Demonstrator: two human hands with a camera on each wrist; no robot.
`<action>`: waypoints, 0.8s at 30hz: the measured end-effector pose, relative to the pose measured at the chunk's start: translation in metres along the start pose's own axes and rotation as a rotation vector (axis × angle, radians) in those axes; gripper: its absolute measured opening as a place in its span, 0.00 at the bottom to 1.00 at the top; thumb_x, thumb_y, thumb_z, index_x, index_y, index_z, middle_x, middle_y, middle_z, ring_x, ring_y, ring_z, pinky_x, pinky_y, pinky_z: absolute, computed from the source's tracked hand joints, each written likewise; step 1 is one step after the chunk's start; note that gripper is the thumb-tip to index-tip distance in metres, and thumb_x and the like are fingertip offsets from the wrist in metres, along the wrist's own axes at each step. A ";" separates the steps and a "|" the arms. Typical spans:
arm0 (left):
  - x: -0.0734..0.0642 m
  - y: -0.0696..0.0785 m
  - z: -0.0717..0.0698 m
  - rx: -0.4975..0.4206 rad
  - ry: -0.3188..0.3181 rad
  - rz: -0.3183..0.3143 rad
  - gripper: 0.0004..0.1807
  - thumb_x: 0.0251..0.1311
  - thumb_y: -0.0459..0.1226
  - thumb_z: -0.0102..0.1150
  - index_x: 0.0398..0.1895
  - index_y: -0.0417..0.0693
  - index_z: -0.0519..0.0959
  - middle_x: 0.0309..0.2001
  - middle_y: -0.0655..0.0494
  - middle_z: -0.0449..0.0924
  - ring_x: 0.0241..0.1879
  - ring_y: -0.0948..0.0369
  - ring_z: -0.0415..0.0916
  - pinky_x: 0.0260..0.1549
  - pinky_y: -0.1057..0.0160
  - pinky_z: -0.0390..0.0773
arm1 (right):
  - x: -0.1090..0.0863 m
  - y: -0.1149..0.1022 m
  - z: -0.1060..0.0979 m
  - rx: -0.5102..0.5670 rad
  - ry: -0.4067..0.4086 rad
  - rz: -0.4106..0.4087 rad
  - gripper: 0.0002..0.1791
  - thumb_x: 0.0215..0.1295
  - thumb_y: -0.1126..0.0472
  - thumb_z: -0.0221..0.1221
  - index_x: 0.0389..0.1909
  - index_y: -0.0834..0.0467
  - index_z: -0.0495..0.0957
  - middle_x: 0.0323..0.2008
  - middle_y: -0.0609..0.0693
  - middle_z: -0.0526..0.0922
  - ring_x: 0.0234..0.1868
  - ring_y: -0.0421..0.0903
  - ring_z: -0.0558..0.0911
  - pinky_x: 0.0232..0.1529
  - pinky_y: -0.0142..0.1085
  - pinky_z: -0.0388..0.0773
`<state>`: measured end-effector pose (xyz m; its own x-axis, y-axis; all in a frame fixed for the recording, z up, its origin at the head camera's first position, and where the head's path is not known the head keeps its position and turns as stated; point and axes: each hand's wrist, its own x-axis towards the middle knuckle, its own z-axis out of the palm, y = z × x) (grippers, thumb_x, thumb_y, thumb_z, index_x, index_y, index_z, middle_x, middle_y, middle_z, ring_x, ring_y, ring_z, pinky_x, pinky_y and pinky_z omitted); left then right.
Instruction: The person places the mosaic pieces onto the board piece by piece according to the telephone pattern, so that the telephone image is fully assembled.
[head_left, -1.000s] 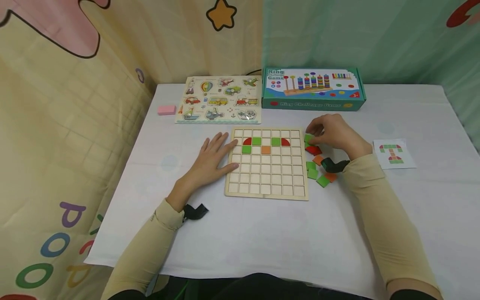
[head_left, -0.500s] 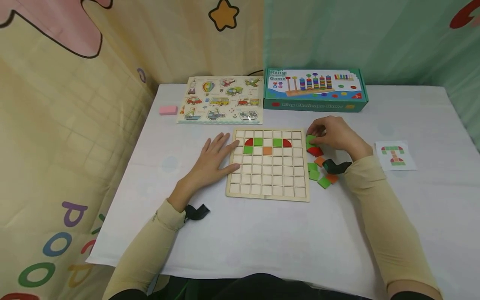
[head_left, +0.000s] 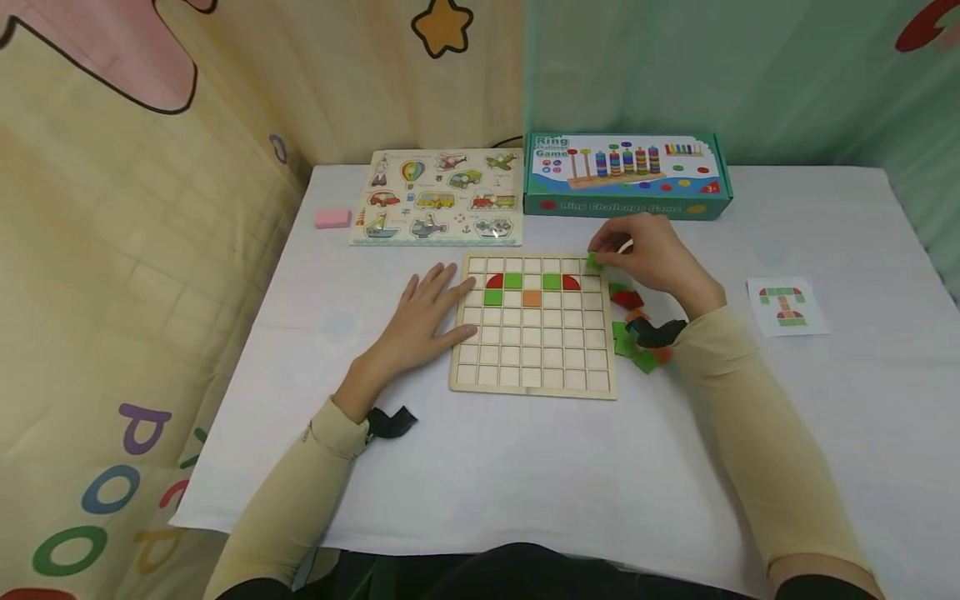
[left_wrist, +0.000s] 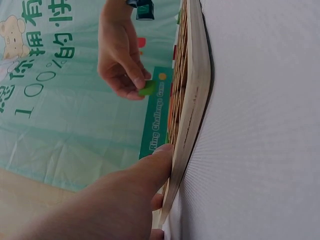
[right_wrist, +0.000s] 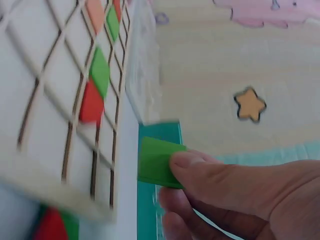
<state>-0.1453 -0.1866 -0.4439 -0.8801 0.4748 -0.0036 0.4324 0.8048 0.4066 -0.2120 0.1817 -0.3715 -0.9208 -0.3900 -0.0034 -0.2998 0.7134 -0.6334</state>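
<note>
A wooden grid board [head_left: 532, 394] lies on the white table with green, red and orange tiles in several cells of its upper rows. My left hand [head_left: 422, 319] rests along the board's left edge, fingers spread and thumb on the frame. Above the board's upper right corner, my right hand [head_left: 654, 257] pinches a green square tile [right_wrist: 156, 161] between thumb and fingers. In the left wrist view this tile shows raised above the board. Loose green, red [head_left: 628, 299] and orange tiles lie beside the board's right edge, partly hidden by the black wrist strap.
A picture card [head_left: 789, 308] with a tile pattern lies at the right. Behind the board are a vehicle puzzle [head_left: 442, 200] and a green Ring Challenge Game box [head_left: 628, 177]. A pink block [head_left: 332, 219] sits left of the puzzle. Curtains stand behind and at the sides.
My right hand has lifted a green tile from the loose pile and moved it up and left, over the board's upper right corner. My left hand has stayed in place.
</note>
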 end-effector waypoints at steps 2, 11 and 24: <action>0.000 0.000 0.000 -0.003 0.007 -0.002 0.42 0.73 0.59 0.58 0.84 0.55 0.60 0.86 0.46 0.45 0.86 0.48 0.36 0.82 0.38 0.33 | 0.008 -0.011 0.009 0.012 -0.006 -0.025 0.06 0.72 0.68 0.65 0.46 0.64 0.86 0.43 0.61 0.88 0.45 0.55 0.84 0.55 0.53 0.82; -0.001 -0.001 0.004 -0.003 -0.001 -0.014 0.42 0.73 0.59 0.58 0.84 0.57 0.60 0.86 0.47 0.45 0.86 0.48 0.36 0.82 0.39 0.33 | 0.031 -0.038 0.049 0.024 -0.069 -0.022 0.07 0.72 0.69 0.63 0.46 0.64 0.87 0.41 0.60 0.88 0.44 0.55 0.84 0.51 0.49 0.80; 0.002 -0.002 0.001 0.011 0.001 -0.002 0.42 0.73 0.60 0.58 0.84 0.58 0.59 0.87 0.47 0.44 0.86 0.49 0.35 0.82 0.40 0.33 | 0.029 -0.044 0.067 -0.032 -0.069 -0.089 0.08 0.69 0.69 0.67 0.47 0.64 0.87 0.43 0.60 0.90 0.47 0.56 0.85 0.55 0.50 0.81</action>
<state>-0.1478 -0.1872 -0.4457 -0.8813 0.4725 -0.0040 0.4324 0.8098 0.3966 -0.2091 0.1003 -0.3958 -0.8712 -0.4909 -0.0020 -0.3886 0.6921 -0.6082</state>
